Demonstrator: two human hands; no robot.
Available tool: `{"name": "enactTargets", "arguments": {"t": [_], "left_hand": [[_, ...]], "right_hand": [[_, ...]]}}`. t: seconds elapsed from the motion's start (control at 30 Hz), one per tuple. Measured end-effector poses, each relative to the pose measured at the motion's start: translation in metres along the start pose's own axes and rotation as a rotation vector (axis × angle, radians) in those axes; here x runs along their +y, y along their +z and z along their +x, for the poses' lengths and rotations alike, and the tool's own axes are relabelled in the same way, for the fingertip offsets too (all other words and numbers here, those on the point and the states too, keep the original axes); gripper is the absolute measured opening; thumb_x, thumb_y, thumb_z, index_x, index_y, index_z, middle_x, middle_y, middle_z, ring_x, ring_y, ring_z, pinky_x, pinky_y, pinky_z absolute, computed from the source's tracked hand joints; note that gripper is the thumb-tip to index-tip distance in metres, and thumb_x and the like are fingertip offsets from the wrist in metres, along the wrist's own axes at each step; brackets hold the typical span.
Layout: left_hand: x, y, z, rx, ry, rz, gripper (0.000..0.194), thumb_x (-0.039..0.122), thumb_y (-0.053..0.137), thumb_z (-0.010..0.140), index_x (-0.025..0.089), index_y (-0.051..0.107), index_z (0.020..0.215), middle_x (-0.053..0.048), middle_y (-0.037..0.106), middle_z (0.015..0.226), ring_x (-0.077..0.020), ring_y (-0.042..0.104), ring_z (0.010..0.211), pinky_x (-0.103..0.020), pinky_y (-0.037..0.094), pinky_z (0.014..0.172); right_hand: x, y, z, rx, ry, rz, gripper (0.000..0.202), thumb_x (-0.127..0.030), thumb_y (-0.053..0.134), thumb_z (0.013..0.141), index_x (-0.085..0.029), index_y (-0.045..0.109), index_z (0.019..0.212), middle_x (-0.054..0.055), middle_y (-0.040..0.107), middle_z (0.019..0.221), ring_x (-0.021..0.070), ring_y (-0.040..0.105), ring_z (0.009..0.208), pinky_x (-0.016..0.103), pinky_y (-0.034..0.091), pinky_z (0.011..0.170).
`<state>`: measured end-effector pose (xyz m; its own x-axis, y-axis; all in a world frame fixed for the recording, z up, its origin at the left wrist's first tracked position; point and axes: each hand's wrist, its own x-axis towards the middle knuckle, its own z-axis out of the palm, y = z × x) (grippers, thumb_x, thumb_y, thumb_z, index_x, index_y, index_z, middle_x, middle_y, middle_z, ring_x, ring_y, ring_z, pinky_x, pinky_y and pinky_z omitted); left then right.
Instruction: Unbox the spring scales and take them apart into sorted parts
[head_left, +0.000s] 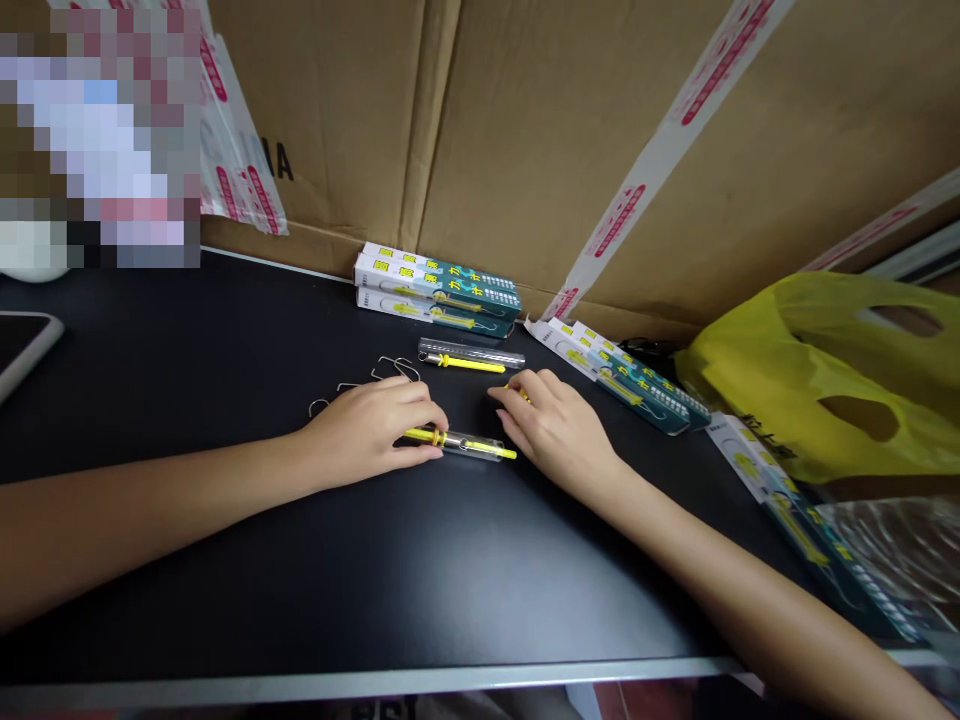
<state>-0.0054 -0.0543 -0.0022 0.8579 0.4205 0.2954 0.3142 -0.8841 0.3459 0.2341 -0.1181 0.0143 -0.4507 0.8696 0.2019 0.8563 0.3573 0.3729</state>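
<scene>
On the dark tabletop, my left hand (379, 425) is closed around a spring scale (476, 447). Its clear tube, metal spring and yellow rod stick out to the right of my fingers. My right hand (559, 425) is just right of it, with the fingertips pinching a small yellow piece (519, 393) that is mostly hidden. Several bent wire hooks (401, 365) lie behind my left hand, partly covered by it. Farther back are a clear plastic tube (480, 350) and a yellow rod with a spring (472, 365), side by side.
Printed boxes (435, 290) are stacked against the cardboard (510, 150) at the back. More boxes (630, 375) lie to the right, near a yellow plastic bag (817, 370). A phone (30, 345) rests at the far left. The table's pale front edge (375, 688) runs below.
</scene>
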Motion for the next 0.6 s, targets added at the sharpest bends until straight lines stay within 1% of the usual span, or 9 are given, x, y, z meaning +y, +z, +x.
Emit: {"name": "enactTargets", "arguments": {"t": [0.13,0.23,0.37,0.5,0.6], "left_hand": [[0.0002,0.0001,-0.0005,0.007,0.003,0.000,0.015,0.034,0.056,0.088,0.023,0.061,0.096,0.001,0.059,0.091,-0.0155,0.052,0.087,-0.025,0.037,0.074],[0.0003,0.0009,-0.0005,0.019,0.011,0.000,0.015,0.035,0.056,0.088,0.023,0.061,0.096,0.001,0.059,0.091,-0.0154,0.053,0.087,-0.025,0.037,0.073],[0.0005,0.0014,0.0003,0.017,0.010,-0.002,0.015,0.034,0.057,0.088,0.023,0.061,0.096,0.001,0.059,0.091,-0.0152,0.053,0.087,-0.025,0.037,0.075],[0.0005,0.0012,0.0007,0.010,-0.003,0.002,0.014,0.034,0.058,0.088,0.023,0.062,0.096,0.002,0.059,0.092,-0.0150,0.052,0.087,-0.025,0.037,0.074],[0.0003,0.0012,0.0009,0.003,-0.004,-0.002,0.015,0.034,0.058,0.088,0.023,0.062,0.097,0.002,0.059,0.091,-0.0149,0.052,0.087,-0.025,0.037,0.074]], "right_hand": [[-0.0018,-0.0020,0.0000,-0.041,-0.025,0.038,0.023,-0.014,0.043,0.091,-0.012,0.063,0.104,0.011,0.061,0.086,0.0238,0.049,0.081,0.035,0.041,0.074],[0.0008,-0.0035,-0.0022,-0.026,0.010,0.178,0.016,-0.014,0.049,0.089,-0.014,0.062,0.098,0.010,0.062,0.088,0.0229,0.050,0.083,0.034,0.042,0.075],[0.0025,-0.0028,-0.0025,-0.018,0.063,0.328,0.005,-0.018,0.057,0.085,-0.018,0.057,0.090,0.007,0.060,0.087,0.0217,0.052,0.083,0.031,0.043,0.070],[0.0013,0.0008,-0.0003,0.014,0.117,0.316,0.008,-0.023,0.057,0.085,-0.018,0.053,0.088,0.007,0.058,0.084,0.0217,0.052,0.079,0.032,0.043,0.067],[0.0014,0.0025,0.0003,-0.004,0.099,0.339,0.003,-0.018,0.055,0.085,-0.019,0.053,0.087,0.006,0.059,0.083,0.0213,0.052,0.079,0.032,0.043,0.069]]}}
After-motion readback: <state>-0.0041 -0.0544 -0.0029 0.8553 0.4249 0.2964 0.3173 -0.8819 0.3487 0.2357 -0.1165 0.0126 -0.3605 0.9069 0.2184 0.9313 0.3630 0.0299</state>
